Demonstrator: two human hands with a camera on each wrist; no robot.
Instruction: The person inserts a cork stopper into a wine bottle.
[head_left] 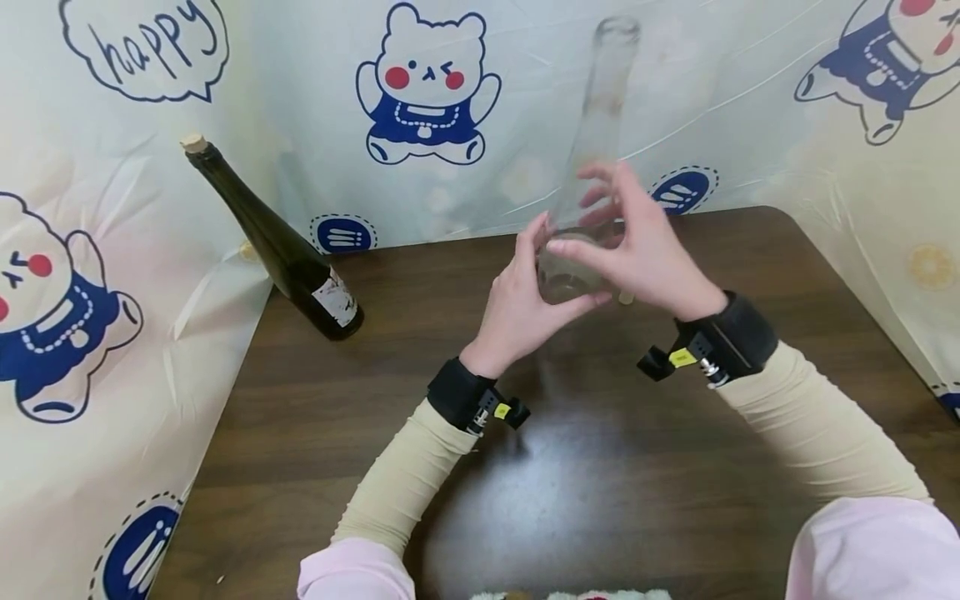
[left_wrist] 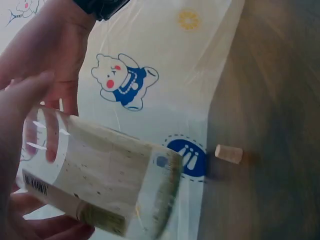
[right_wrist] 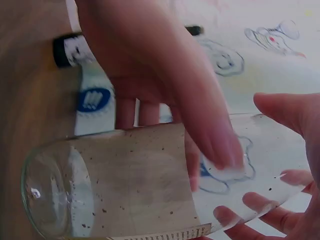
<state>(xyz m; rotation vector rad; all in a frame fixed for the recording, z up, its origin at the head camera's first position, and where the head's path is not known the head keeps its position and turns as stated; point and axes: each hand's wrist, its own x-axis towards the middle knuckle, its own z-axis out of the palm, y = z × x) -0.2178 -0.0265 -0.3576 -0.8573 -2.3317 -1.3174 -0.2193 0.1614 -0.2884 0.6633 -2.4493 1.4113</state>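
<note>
Both hands are at a clear glass bottle (head_left: 564,279), held nearly upright towards the back of the table with its open neck pointing up. My left hand (head_left: 517,304) grips its lower part, thumb on the near side. Higher on the body, my right hand (head_left: 645,242) holds it with bent fingers and thumb. A pale paper label with a barcode wraps the clear bottle (left_wrist: 107,170), as the left wrist view shows. The right wrist view shows the rounded glass base and small dark specks on the bottle (right_wrist: 120,185). A loose cork (left_wrist: 229,153) lies on the table.
To the left stands a dark green bottle (head_left: 300,271) with a cork (head_left: 193,143) in its mouth and a white label. The brown wooden table (head_left: 337,500) meets a cloth printed with bears (head_left: 427,92) at its back edge. A patterned fabric edge (head_left: 622,595) shows at the front.
</note>
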